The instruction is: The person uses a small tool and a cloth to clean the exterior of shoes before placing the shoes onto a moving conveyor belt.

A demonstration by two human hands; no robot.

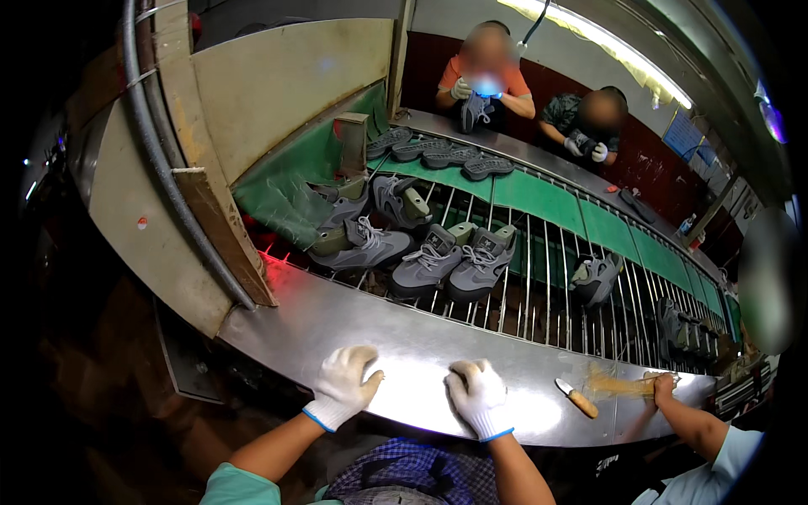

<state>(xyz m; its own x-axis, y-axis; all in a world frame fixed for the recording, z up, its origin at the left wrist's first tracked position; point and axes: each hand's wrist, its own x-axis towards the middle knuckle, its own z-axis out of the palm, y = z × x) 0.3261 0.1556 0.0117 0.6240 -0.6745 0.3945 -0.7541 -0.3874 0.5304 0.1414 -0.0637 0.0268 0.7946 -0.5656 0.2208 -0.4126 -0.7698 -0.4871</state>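
My left hand [343,384], in a white knit glove with a blue cuff, is at the metal ledge [290,316] with its thumb apart from loosely bent fingers. It holds nothing. To the right, my right hand [481,397], gloved the same way, is loosely curled at the ledge with nothing visible in it. Beyond my hands, a pair of grey lace-up shoes [427,263] stands on the metal-rod conveyor [539,295]. Another grey shoe [364,244] lies sideways at their left, with further shoes behind it. A knife [577,399] with a wooden handle lies right of my right hand.
Grey soles [446,156] sit on a green strip [539,204] along the far side. More shoes [596,276] are farther right. Two gloved people work across the conveyor, each holding a shoe. A neighbour's bare hand [665,387] is beside a yellowish glue stain [619,383]. A wooden post [223,231] borders the left.
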